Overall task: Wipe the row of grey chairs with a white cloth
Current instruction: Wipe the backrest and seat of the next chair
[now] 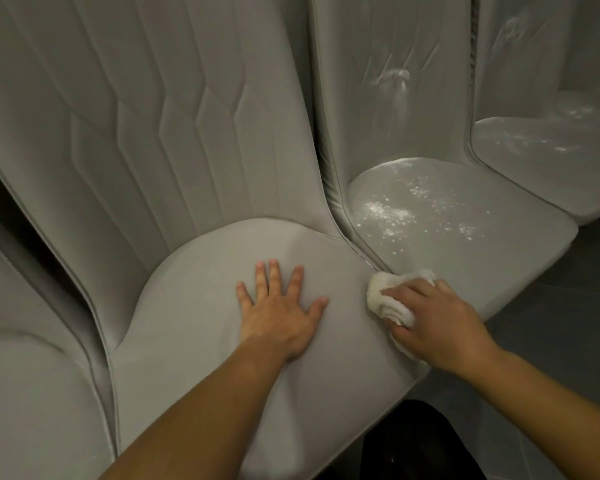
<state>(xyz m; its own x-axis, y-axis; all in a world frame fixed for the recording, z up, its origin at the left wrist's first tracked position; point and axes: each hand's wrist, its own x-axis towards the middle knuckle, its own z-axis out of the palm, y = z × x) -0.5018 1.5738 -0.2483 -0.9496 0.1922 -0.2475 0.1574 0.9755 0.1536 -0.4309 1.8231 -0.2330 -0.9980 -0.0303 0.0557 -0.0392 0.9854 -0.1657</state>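
White cloth [388, 301]: pressed at the chair seat [205, 323] edge for wiping.
Right grip [440, 327]: clenched around it.
Left grip [281, 317]: released, laid flat for support.

Bunched white cloth [379, 293] lies at the right seat edge of a quilted grey chair [194, 278].

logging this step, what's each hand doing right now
Left hand: open, flat on the grey chair seat.
Right hand: gripping the white cloth.

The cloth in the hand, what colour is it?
The cloth is white, clearest in the head view.
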